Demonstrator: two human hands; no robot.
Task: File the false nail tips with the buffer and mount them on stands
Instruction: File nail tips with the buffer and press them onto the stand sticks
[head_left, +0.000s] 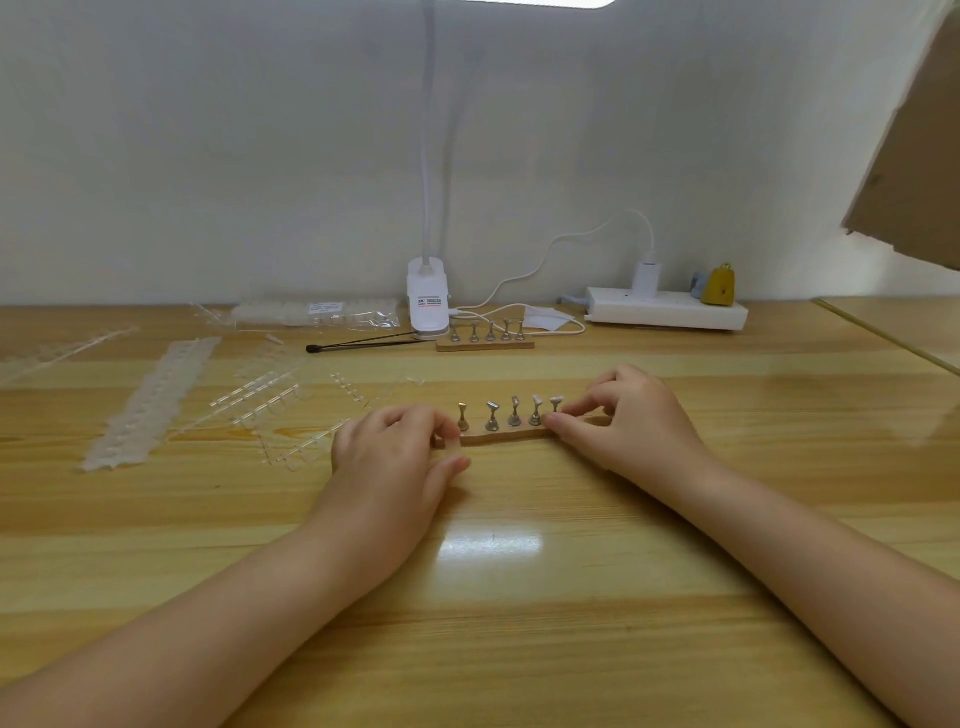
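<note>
A narrow wooden stand base (501, 437) lies on the table in front of me, carrying a row of small metal stands (492, 417). Clear nail tips (536, 401) sit on the three stands toward the right, and the two on the left look bare. My left hand (395, 457) holds the base's left end with its fingertips. My right hand (623, 415) pinches the right end, thumb and forefinger beside the rightmost stand (556, 405). I see no buffer.
A second base of bare stands (485, 338) sits farther back beside a white clip lamp (428, 306). Strips of nail tips (150, 405), clear sprues (270, 400) and a bag of tips (317, 314) lie left. A black-tipped tool (353, 344), power strip (667, 309) and cardboard (914, 156) are around.
</note>
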